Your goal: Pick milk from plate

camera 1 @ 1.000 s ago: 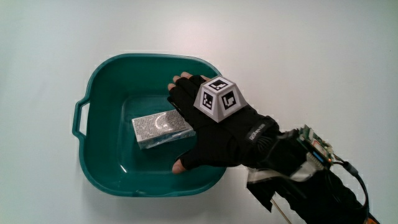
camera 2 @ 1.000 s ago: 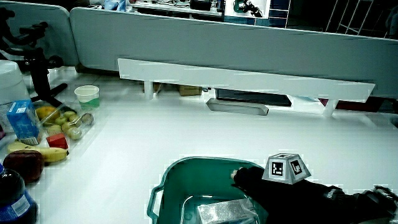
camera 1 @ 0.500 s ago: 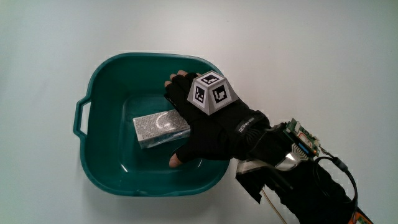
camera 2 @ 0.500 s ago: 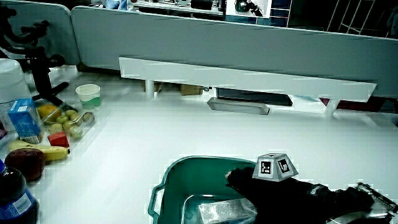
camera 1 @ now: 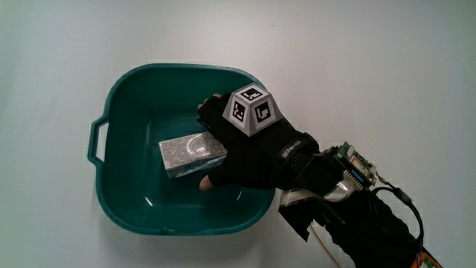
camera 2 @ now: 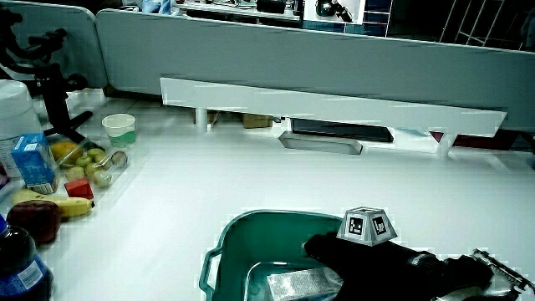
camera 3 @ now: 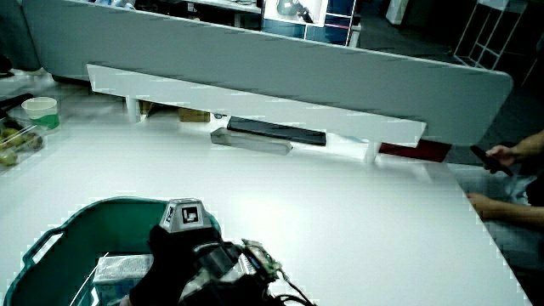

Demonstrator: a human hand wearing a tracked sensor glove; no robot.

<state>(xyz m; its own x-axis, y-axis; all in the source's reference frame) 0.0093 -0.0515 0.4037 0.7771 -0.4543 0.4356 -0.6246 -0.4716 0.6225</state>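
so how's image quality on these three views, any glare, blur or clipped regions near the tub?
Main view: even light, crisp; soft sheen on the floor of the teal tub, the silver carton readable, the hand sharp. In both side views the table is washed out to near white, with jagged edges along the partition shelf; the carton and the hand are cut by the frame edge.

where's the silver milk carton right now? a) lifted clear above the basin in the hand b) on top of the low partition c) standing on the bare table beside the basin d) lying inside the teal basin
d: in the main view the milk carton lies flat on the floor of the teal basin, with the hand reaching down into the basin at one end of it.
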